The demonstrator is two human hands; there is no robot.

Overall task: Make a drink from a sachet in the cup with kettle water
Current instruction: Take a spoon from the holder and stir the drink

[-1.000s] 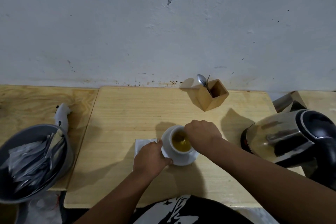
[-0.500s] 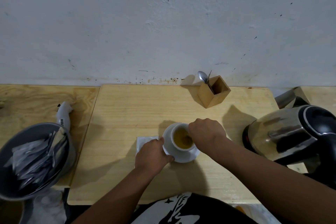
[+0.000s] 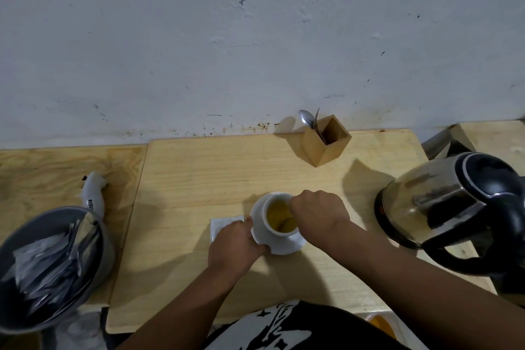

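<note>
Pale wood worktop [image 3: 199,173] against scuffed white wall [image 3: 199,37]; left hand [image 3: 235,244] fingers grip saucer [image 3: 287,246], right hand [image 3: 319,213] fingers closed over cup [image 3: 272,229].

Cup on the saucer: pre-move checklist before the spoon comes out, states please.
1. Cup upright on saucer: ok.
2. Water in, liquid yellow-brown, below the rim: ok.
3. Left hand steadying the saucer edge: ok.
4. Right hand over the cup, closed on a stirrer; spoon bowl seen in the liquid: ok. Handle hidden by the fist.
5. Powder fully dissolved: cannot tell.
6. Landing spot for the wet spoon: wooden holder by the wall has an open slot beside another spoon: ok. Kettle stands apart on the right, off the path: ok.
</note>
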